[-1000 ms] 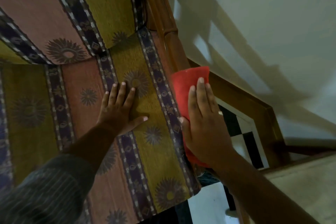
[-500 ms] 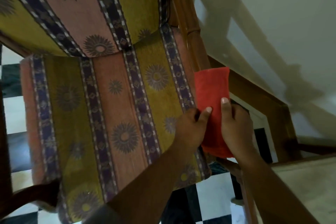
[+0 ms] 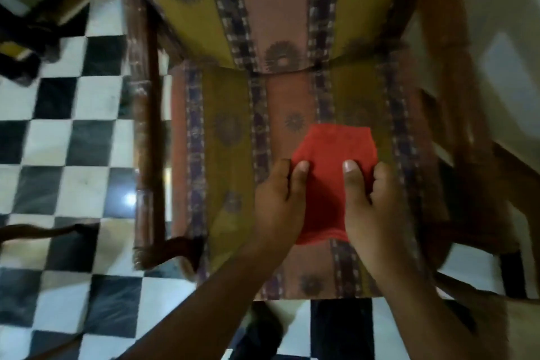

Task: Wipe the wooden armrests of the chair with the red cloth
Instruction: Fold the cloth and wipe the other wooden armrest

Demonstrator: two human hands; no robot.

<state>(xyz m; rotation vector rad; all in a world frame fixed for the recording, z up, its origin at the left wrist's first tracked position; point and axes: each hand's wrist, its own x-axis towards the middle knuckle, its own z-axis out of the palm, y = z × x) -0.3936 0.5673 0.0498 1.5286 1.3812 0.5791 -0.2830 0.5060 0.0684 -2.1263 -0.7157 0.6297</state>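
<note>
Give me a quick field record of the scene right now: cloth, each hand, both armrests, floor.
cloth: red cloth, folded, over the seat cushion, off both armrests
left hand: grips the cloth's left edge
right hand: grips the cloth's right edge
left armrest: dark wood, untouched by either hand
right armrest: blurred, untouched by either hand
floor: black and white checks

Left hand [image 3: 279, 199]: centre frame, thumb on top, fingers curled under in a pinching grip.
Right hand [image 3: 372, 202]: just beside it, mirrored pinch.
Forearms: bare, rising from the lower edge.
</note>
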